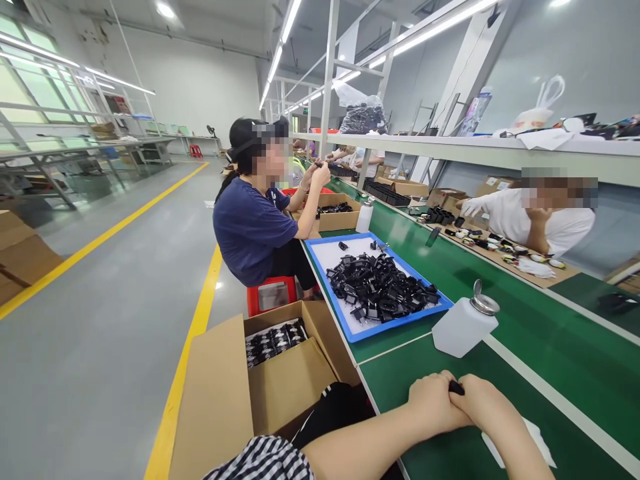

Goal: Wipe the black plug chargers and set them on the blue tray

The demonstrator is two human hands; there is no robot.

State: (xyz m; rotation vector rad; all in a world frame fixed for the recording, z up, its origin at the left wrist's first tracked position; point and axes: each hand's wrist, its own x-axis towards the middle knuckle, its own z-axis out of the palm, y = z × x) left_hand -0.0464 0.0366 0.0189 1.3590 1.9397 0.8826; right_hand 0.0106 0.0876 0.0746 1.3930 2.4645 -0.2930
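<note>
My left hand [434, 404] and my right hand [481, 400] meet over the green bench [400, 373], both closed around a small black piece [455, 387]. Only its dark end shows between my fingers, so its exact kind is hidden. A white cloth or paper [537, 440] lies under my right forearm. Just beyond my hands stands a white pump bottle [465, 328] with a metal top. Farther off, a blue-rimmed tray [350, 333] holds a heap of black plug adapters [380, 287], some with pins showing.
An open carton [215, 393] with packed black items stands left of the bench. A co-worker [255, 213] sits on a red stool [273, 293], handling a small item. Across the bench, another person [520, 213] sits behind cardboard [555, 273] bearing cabled parts. A shelf [500, 150] runs above.
</note>
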